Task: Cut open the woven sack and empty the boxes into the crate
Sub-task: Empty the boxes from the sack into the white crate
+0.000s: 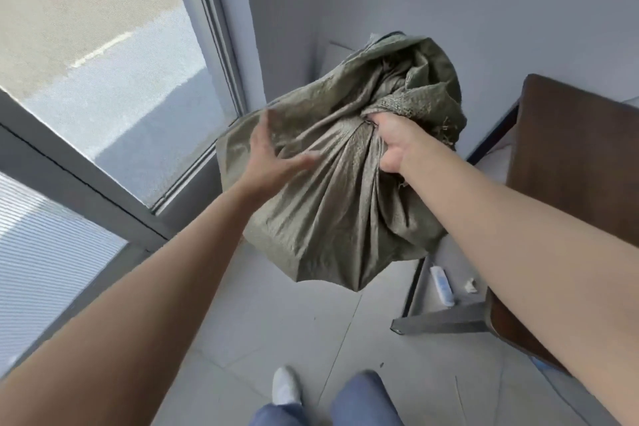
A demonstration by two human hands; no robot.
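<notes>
A bulging olive-green woven sack [332, 197] hangs in the air above the floor, its neck bunched and tied. My right hand [392, 142] grips that gathered neck and carries the sack's weight. My left hand [273, 156] is blurred, its fingers spread, right at the sack's left side; I cannot tell whether it touches the cloth. The sack's contents are hidden inside. No crate, boxes or cutting tool are in view.
A brown table [574, 156] on a grey metal leg [446, 323] stands at the right. A glass door with a grey frame [79, 176] fills the left. A white remote-like object [442, 285] lies on the tiled floor [276, 315] under the table. My feet are at the bottom.
</notes>
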